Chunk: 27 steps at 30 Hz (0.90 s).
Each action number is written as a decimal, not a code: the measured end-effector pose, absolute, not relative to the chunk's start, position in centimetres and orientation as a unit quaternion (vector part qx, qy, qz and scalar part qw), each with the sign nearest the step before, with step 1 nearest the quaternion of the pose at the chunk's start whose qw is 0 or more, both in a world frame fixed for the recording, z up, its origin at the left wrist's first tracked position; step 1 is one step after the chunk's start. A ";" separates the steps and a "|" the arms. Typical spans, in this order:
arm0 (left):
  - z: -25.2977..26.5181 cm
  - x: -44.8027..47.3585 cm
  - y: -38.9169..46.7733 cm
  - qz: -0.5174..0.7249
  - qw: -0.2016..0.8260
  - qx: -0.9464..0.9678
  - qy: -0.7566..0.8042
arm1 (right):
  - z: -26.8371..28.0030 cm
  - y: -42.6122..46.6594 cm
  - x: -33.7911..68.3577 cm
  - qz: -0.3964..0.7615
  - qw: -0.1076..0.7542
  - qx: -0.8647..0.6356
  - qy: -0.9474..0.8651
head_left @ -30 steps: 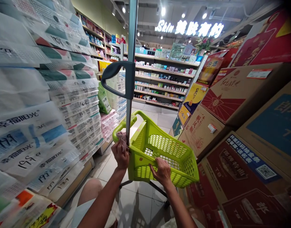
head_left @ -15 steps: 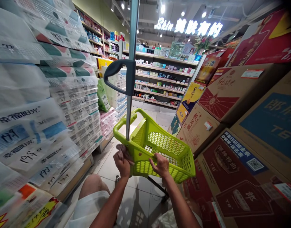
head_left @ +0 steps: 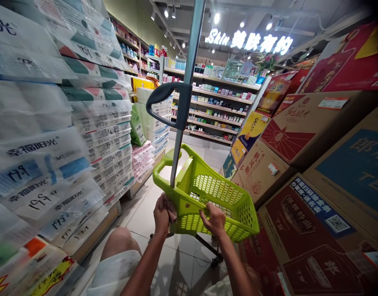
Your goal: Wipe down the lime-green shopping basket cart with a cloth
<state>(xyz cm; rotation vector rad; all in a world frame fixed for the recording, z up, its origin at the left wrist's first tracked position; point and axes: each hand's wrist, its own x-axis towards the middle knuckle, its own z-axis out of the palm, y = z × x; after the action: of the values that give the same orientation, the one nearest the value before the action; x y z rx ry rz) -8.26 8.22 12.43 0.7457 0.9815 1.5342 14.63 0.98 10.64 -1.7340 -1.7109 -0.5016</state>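
Observation:
A lime-green shopping basket cart [head_left: 218, 185] with perforated sides stands in front of me, its body tilted. A metal pole [head_left: 195, 45] with a dark grey loop handle [head_left: 184, 107] rises from its near end. My left hand [head_left: 161, 217] is closed on a crumpled greyish-pink cloth [head_left: 171, 209], pressed to the cart's side near the handle end. My right hand [head_left: 214, 220] grips the near rim of the basket, thumb outside and fingers curled over the edge. The inside that shows is bare green plastic.
Stacked tissue packs [head_left: 108, 135] with handwritten prices line the left side. Liquor cartons [head_left: 287, 127] are piled close on the right. Shelves of small boxes [head_left: 219, 96] stand at the back under a lit sign. My bent knee [head_left: 121, 242] is low on the left.
The cart and its pole sit a little farther right in view, with the pole leaning more. My left hand has shifted slightly, and the cloth now lies at its right side against the cart.

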 end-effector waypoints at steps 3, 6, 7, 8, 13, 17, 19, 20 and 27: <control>16.7 -9.8 10.0 0.627 0.626 0.257 0.387 | 10.7 0.9 15.0 -0.191 0.330 -0.655 -0.652; 18.2 -10.5 10.3 0.620 0.644 0.247 0.374 | 10.7 0.9 15.3 -0.189 0.339 -0.648 -0.655; 18.0 -10.3 10.1 0.621 0.643 0.247 0.373 | 10.6 0.9 15.5 -0.187 0.340 -0.647 -0.657; 17.5 -9.9 9.7 0.623 0.639 0.250 0.376 | 10.5 0.9 15.6 -0.185 0.340 -0.645 -0.659; 12.2 -6.5 6.8 0.668 0.463 0.349 0.466 | 10.2 0.6 16.2 -0.189 0.334 -0.640 -0.666; 6.4 -4.8 4.6 0.626 0.368 0.450 0.520 | 10.5 0.1 16.3 -0.186 0.331 -0.656 -0.653; 4.8 -4.5 3.8 0.598 0.374 0.458 0.541 | 10.7 -0.1 16.3 -0.181 0.330 -0.661 -0.649; 4.7 -4.4 3.5 0.594 0.372 0.463 0.542 | 10.8 -0.1 16.3 -0.180 0.331 -0.660 -0.650; 15.4 -6.1 5.0 0.694 0.143 0.562 0.428 | 11.1 -0.6 17.0 -0.181 0.352 -0.635 -0.663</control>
<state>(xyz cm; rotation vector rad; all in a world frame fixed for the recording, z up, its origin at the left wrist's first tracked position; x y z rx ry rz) -6.11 5.04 15.40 1.6205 1.2341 2.0006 17.01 -0.58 11.06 -1.6424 -1.7160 -0.4689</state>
